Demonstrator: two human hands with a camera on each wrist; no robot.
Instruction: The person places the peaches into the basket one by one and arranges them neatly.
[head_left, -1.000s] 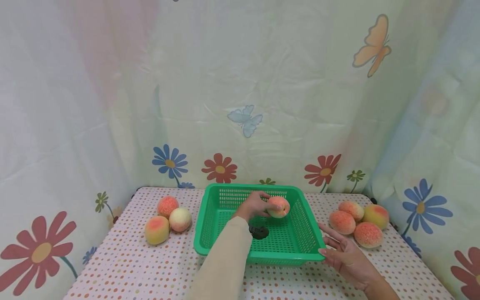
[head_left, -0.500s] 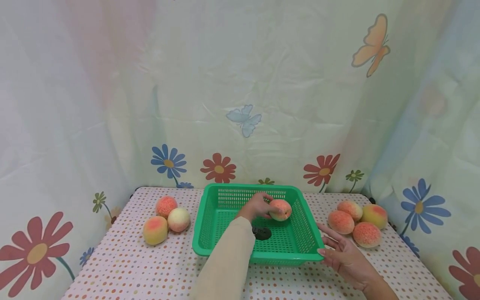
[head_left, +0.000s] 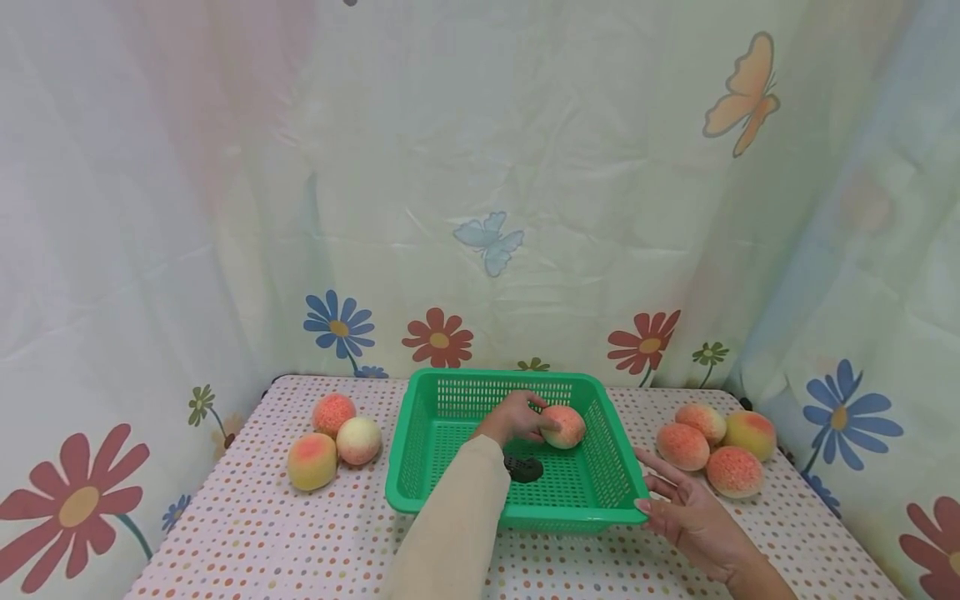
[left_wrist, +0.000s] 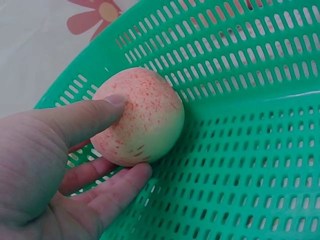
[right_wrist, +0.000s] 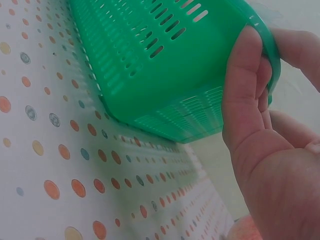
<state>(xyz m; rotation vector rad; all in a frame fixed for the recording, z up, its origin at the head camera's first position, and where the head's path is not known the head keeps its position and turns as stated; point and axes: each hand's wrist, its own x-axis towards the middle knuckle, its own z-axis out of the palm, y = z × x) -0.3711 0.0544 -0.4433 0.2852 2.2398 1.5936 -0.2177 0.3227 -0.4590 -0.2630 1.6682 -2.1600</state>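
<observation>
Peach (left_wrist: 147, 117), nearly round, has paler side facing basket (head_left: 570, 512) floor.

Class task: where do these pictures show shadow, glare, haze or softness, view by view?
Head view: even, diffuse light, with a faint sheen on the creased backdrop; left wrist view: the peach has a shaded, greenish lower right side, and the printed flower behind looks soft; right wrist view: hazy toward the right edge, small glints on the green basket along its rim, dim shadow on the spotted tablecloth.

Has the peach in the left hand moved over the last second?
Yes: in the head view, the peach sits lower and slightly further right than a second ago, judged against the far rim of the green basket.
</observation>
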